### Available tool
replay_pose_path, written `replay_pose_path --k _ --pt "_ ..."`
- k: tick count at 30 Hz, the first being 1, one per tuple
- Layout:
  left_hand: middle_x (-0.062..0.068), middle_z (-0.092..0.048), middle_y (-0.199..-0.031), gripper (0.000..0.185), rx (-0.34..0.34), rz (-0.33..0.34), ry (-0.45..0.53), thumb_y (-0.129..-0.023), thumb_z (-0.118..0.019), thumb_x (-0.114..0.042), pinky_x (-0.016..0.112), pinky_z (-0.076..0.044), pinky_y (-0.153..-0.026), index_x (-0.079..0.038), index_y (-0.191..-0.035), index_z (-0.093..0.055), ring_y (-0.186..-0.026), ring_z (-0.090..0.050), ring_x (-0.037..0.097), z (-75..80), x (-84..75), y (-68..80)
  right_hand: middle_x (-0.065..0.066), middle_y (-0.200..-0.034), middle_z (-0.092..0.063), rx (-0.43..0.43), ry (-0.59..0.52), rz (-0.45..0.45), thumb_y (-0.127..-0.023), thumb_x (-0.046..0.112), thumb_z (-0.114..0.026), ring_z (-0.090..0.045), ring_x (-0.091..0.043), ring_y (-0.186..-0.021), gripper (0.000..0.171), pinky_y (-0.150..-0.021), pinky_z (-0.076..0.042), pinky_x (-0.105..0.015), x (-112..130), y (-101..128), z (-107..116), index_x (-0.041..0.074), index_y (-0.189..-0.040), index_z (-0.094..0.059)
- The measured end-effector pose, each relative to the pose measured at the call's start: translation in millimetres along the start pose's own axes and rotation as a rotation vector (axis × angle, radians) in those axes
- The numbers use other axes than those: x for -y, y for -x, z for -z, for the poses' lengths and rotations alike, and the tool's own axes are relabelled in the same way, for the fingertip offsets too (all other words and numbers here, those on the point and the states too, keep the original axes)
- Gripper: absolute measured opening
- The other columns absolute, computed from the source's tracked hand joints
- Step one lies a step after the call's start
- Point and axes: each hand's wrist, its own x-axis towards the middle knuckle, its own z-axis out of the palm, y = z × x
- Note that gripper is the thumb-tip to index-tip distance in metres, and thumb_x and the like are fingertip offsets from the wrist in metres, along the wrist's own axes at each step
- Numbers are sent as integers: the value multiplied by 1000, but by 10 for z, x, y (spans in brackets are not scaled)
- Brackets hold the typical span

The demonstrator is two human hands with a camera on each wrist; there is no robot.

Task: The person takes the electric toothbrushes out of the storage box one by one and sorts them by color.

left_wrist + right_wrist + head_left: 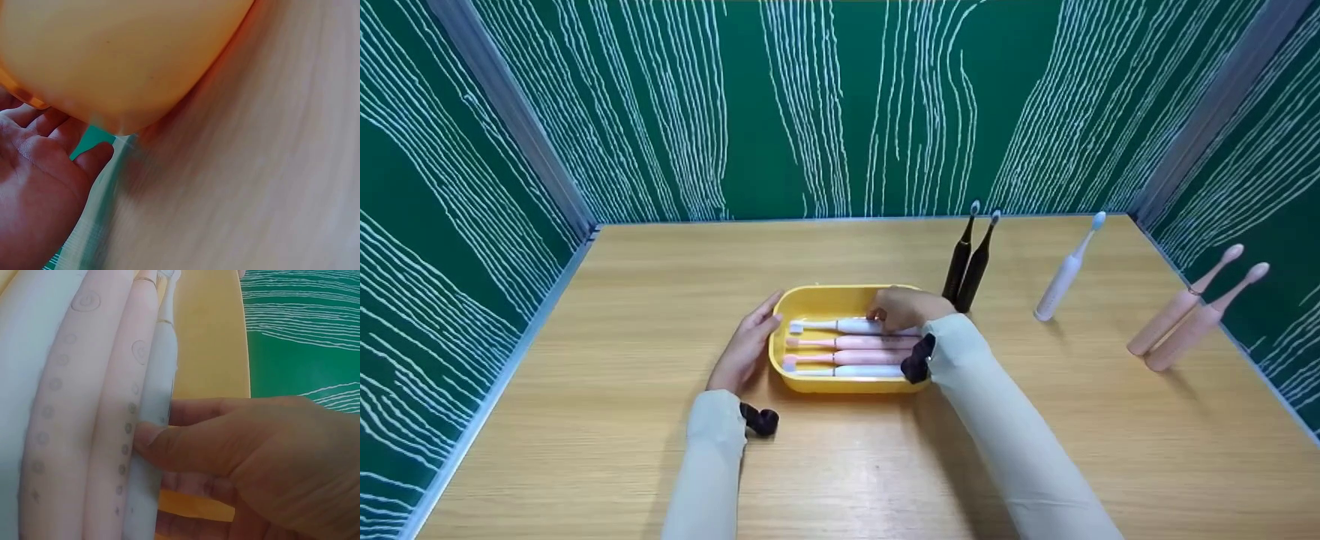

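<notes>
A yellow plastic basket (851, 386) stands on the table with several electric toothbrushes lying side by side in it, heads to the left. My left hand (746, 345) holds its left end, thumb at the rim and fingers along the outer wall; the left wrist view shows the palm beside the basket wall (135, 73). My right hand (911, 307) reaches inside and pinches the handle of the far white toothbrush (149, 439) between thumb and fingers. Beside that lie two pink toothbrushes (877, 343), then a second white toothbrush (862, 371) at the near side.
Behind the right hand two black toothbrushes (971, 262) stand upright. Farther right stand a white toothbrush (1059, 289) and two pink toothbrushes (1181, 330). Green walls (855, 112) with white wavy lines border the wooden table (585, 375) at the back and sides.
</notes>
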Motion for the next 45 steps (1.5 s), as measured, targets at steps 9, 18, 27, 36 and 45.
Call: replay_pose_path --k 9,18,27,36,45 --pt "9 -21 -160 53 -16 26 17 -100 -41 -9 36 -15 -123 -6 -151 -29 -148 -17 23 -6 -18 -2 -5 -127 -60 -1 -156 -88 -89 -4 -52 -51 -23 -111 46 -111 -40 -44 5 29 22 15 -130 -61" --pt "11 -22 -160 52 -10 22 16 -100 -42 -11 37 -16 -122 -6 -151 -29 -148 -19 24 -7 -7 3 -7 -127 -61 -10 -158 -34 -87 -7 -50 -54 -22 -111 48 -108 -44 -42 -21 56 54 12 -130 -61" --pt "12 -21 -160 52 3 1 -5 -101 -40 -8 37 -11 -123 -5 -151 -28 -149 -14 24 5 4 8 -7 -128 -60 -47 -164 -8 -90 -7 -50 -53 -24 -110 49 -109 -42 -42 -45 121 123 15 -133 -59" --pt "15 -21 -159 51 17 -31 22 -100 -38 -5 39 -12 -123 0 -150 -26 -148 -16 28 -3 1 2 -9 -116 -64 -111 -176 106 -88 -9 -50 -54 -24 -99 45 -92 -52 -35 -67 192 187 9 -128 -61" --pt "12 -20 -160 52 -7 7 2 -101 -39 -7 37 -14 -123 -2 -151 -26 -149 -16 26 -12 -19 -2 -13 -122 -64 -205 -267 133 -87 -9 -55 -57 -28 -103 45 -101 -49 -45 -139 288 213 6 -129 -60"
